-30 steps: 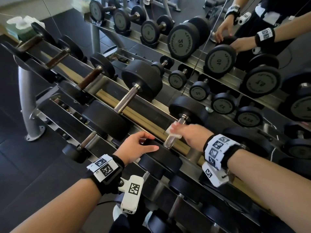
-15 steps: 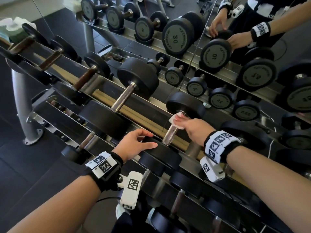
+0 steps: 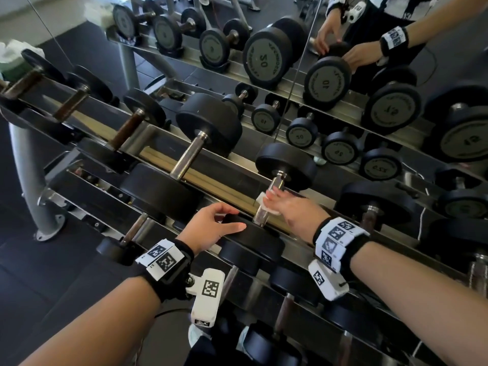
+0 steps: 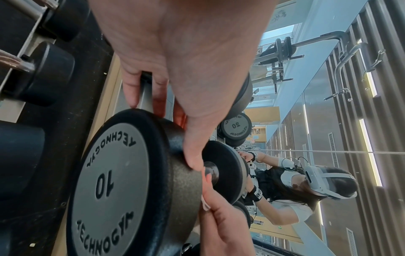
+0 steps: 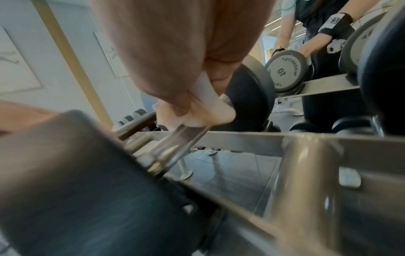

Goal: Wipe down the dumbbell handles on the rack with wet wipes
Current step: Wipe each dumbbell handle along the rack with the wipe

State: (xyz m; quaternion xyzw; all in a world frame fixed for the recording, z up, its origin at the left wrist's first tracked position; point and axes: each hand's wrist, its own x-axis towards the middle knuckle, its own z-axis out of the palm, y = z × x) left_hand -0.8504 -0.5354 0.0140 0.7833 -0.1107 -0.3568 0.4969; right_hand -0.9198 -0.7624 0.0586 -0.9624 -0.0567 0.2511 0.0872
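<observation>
We face a gym mirror wall (image 3: 303, 11) behind a tiered steel dumbbell rack (image 3: 148, 143). On its upper tier lies the dumbbell (image 3: 285, 165) marked 10, its handle (image 3: 260, 216) running toward us. Our left hand (image 3: 208, 228) steadies the near weight head (image 4: 122, 181): thumb and fingers curl over its black rim. Our right hand (image 3: 295, 210) wraps its fingers around the handle's middle, pressing a folded white wet wipe (image 5: 210, 105) against the metal. At far left sits the wipe pack (image 3: 13, 62).
</observation>
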